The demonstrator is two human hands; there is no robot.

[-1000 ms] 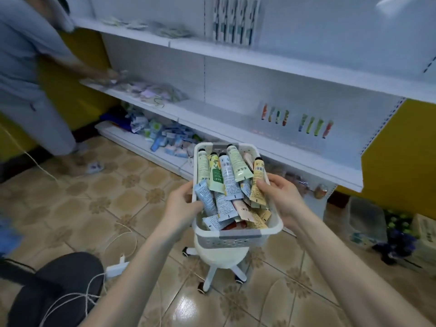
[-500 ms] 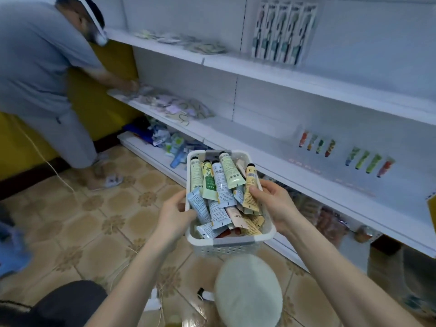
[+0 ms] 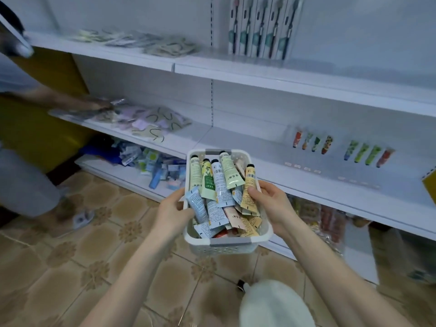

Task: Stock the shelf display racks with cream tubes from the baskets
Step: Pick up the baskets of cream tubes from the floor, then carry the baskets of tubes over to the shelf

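White plastic basket [image 3: 232, 243], just one, hung between two closed grips: left hand [image 3: 173, 208] on its 9 o'clock rim, right hand [image 3: 273, 206] on the 3 o'clock rim. Its heaped cream tubes [image 3: 219, 182], too overlapped to count, lay lengthwise toward 12 o'clock, caps far. Beyond, at 1 o'clock and nearer the right hand, two racks [image 3: 288, 138] on the shelf [image 3: 236, 142] each showed four tubes.

Boxed toothbrushes [image 3: 259, 27], stool [image 3: 271, 305], tiled floor [image 3: 70, 267]

Our basket [image 3: 221, 250] carried up and left of the white stool [image 3: 273, 303], no longer straight above it, our left hand [image 3: 172, 208] and right hand [image 3: 273, 204] gone along
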